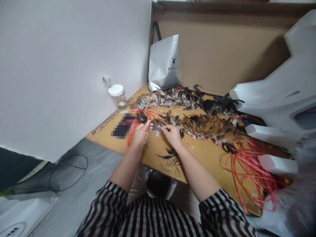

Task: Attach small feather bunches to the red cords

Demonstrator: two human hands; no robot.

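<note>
My left hand (144,132) is closed on dark feathers (141,116), which stick up above its fingers near the table's left side. Just to the right, my right hand (172,134) is pinched, with pale, wispy feather material (157,126) between the two hands; what its fingertips hold is too small to name. Red plastic ribbon (132,131) lies beside and behind my left hand. Brown feathers (209,126) spread in a row to the right of my hands. A second row of speckled and black feathers (172,98) lies farther back.
A silver bag (164,62) and a white-lidded jar (118,95) stand at the back. Black scissors (228,147) and tangled red ribbon (256,171) lie on the right. White foam pieces (269,133) border the table (158,161). Loose feathers (171,158) lie near its front edge.
</note>
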